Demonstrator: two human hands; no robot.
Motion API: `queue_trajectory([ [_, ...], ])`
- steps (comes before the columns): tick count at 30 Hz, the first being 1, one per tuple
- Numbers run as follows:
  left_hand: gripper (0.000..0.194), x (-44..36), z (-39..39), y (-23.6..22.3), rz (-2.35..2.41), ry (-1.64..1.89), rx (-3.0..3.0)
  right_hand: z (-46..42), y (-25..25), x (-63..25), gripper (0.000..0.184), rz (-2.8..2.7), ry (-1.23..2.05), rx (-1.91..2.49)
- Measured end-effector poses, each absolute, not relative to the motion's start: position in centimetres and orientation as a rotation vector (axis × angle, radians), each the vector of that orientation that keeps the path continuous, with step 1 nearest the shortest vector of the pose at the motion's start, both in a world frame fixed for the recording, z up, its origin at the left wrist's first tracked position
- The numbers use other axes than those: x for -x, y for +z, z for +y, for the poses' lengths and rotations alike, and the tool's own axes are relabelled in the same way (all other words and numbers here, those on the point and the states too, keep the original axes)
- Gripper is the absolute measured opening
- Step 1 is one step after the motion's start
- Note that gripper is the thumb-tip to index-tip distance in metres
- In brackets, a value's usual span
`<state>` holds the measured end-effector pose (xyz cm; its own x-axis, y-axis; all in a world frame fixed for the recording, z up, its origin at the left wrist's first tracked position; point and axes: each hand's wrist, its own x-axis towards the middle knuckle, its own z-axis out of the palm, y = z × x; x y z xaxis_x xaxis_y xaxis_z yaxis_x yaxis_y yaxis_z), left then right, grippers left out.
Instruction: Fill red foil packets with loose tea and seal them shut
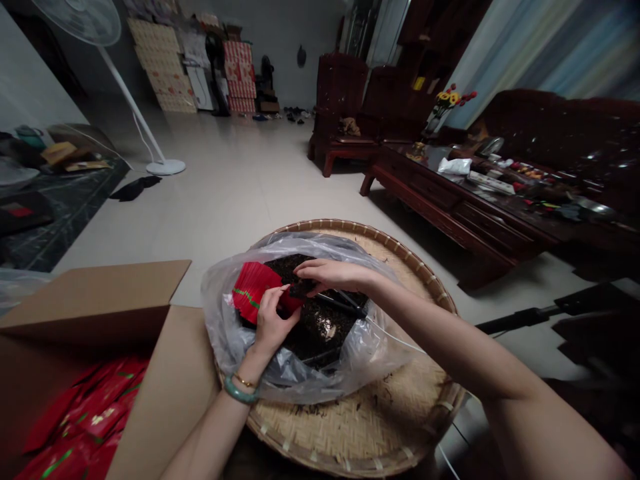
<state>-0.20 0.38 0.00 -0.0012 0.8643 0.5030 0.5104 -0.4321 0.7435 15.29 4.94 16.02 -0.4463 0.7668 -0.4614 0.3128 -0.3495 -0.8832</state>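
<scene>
My left hand (273,323), with a green bangle and a gold bracelet at the wrist, grips a small red packet (291,304) by its edge, its mouth turned up. Just over that mouth, my right hand (330,275) has its fingers closed around a dark clump of dried leaves (301,287). Beside my left hand, a fanned stack of red packets (250,283) with green marks lies on loose dark leaves (313,340). A clear plastic bag (220,287) surrounds the leaves. A black bar (343,305) with a white cable crosses them, partly under my right hand.
The bag sits on a round woven bamboo tray (370,427). At left stands an open cardboard box (187,380) holding many red packets (100,420). Beyond are a white standing fan (167,166), a dark wooden table (450,213) with clutter, and stacked cartons (163,67).
</scene>
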Motion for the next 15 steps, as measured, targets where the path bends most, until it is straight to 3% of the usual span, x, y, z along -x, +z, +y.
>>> queue_trajectory([
  [9,0.045,0.1,0.4,0.2,1.47,1.393,-1.932,4.4,16.9,-16.0,0.028,-1.628,1.886,1.374],
  [15,0.042,0.2,0.5,0.4,1.543,1.556,-1.866,2.8,11.0,-17.6,0.023,-2.293,1.391,1.391],
])
